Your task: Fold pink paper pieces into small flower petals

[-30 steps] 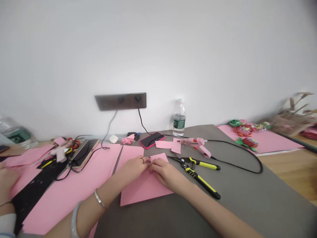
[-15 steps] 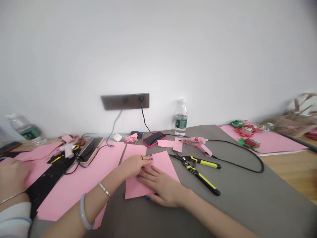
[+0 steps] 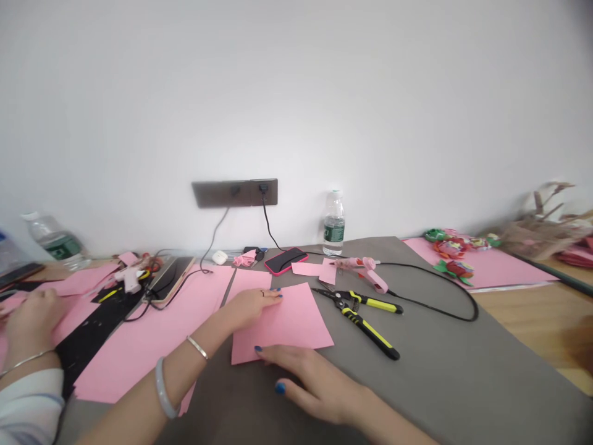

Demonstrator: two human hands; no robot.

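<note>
Left hand [image 3: 250, 306]: lying palm-down over the left edge of the pink sheet [image 3: 299, 321], extending straight fingers close together toward its far edge.

Right hand [image 3: 319, 383]: spreading wide between thumb and forefinger at the near edge of the same sheet; leaving unclear any contact with the paper.

Pink sheet: lying flat on the grey mat [image 3: 440, 358], partly under the left hand and just beyond the right, well in from the mat's right edge.

Pliers [image 3: 340, 303], black and yellow: lying with handles parted beside the sheet's right edge, pointing tips at its far right corner.

Glue gun [image 3: 370, 266], pink: resting beyond the pliers, looping a black cord [image 3: 477, 312] toward the mat's right edge.

Paper strips [image 3: 306, 269], pink: lying by the gun's nozzle.

Phone [image 3: 286, 261], pink-cased: lying near the mat's far edge.

Bottle [image 3: 334, 228], green-labelled: standing upright at the mat's far edge, before the wall [image 3: 370, 111].

Large pink sheets [image 3: 162, 334]: lying layered to the left, passing partly under the left forearm.

Paper flowers [image 3: 458, 270], red and green: lying past the mat's far right corner.

Co-worker's hand [image 3: 34, 321]: bending over pink paper at far left.
</note>
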